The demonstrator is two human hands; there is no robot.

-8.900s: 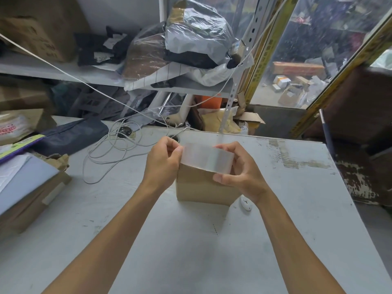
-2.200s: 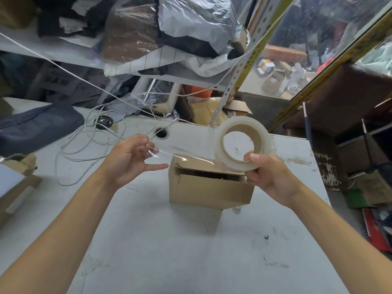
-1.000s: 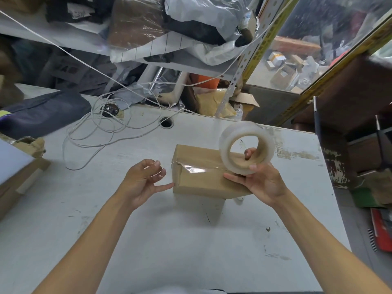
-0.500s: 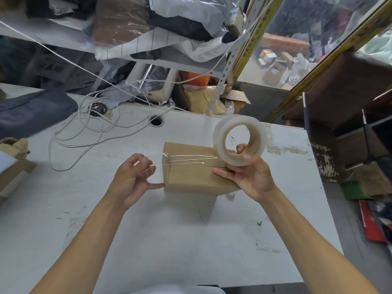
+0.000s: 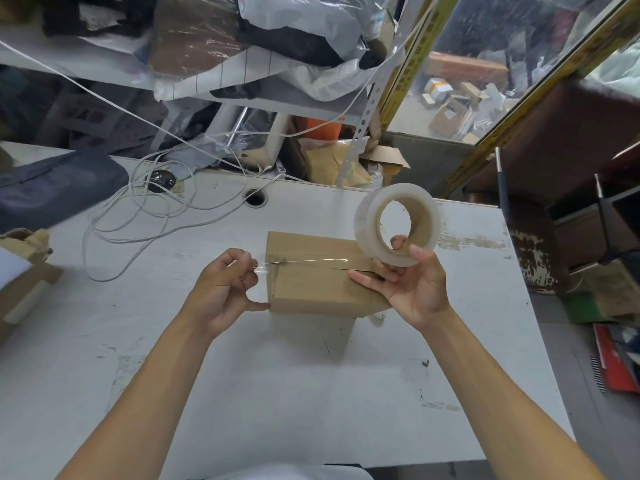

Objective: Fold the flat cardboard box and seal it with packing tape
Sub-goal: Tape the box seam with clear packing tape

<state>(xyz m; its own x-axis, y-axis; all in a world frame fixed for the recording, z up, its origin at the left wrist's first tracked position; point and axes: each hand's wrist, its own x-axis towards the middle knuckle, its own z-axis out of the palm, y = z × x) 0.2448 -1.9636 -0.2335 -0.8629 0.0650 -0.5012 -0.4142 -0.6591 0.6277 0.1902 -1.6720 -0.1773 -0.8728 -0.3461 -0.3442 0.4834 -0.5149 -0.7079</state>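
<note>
A small brown cardboard box (image 5: 311, 282) stands on the white table (image 5: 277, 393) with its top flaps folded down and a seam across the top. My right hand (image 5: 412, 289) holds a roll of clear packing tape (image 5: 398, 225) over the box's right end, one finger inside the core. A strip of tape (image 5: 304, 261) stretches leftward from the roll, just above the seam. My left hand (image 5: 225, 289) pinches the strip's free end beside the box's left edge, its thumb touching the left side of the box.
Loose white cable (image 5: 145, 209) lies coiled at the back left near a cable hole (image 5: 255, 197). A dark bag (image 5: 52, 188) and cardboard (image 5: 24, 271) sit at the left. Cluttered shelves rise behind the table. A small white object (image 5: 377, 316) peeks out under the box's right end.
The tape strip has come down closer to the box top. My left hand has drawn its end a little further left; the roll stays over the box's right end.
</note>
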